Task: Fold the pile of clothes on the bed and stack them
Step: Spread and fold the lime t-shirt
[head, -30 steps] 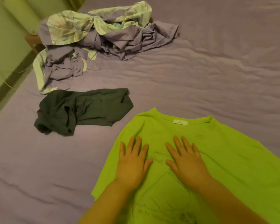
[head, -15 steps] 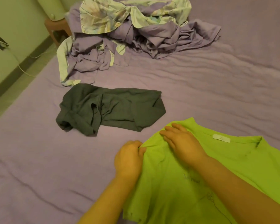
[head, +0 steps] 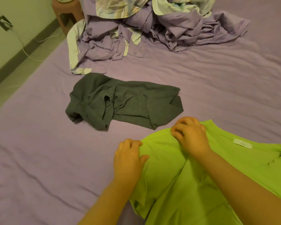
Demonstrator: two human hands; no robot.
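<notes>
Hands gathering the shoulder of a green shirt (head: 193,184) on the bed (head: 39,159).

A dark shirt (head: 123,103) is lying unfolded to the left, the pile (head: 144,30) behind it; the left hand (head: 128,158) is pinching the green shirt's edge, the right hand (head: 190,135) clenching cloth near the collar. Light, limp fabric, likely sagging unless taken at shoulder seam and hem.

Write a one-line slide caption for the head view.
Both hands, left hand and right hand, grip a lime-green T-shirt on the bed.
</notes>
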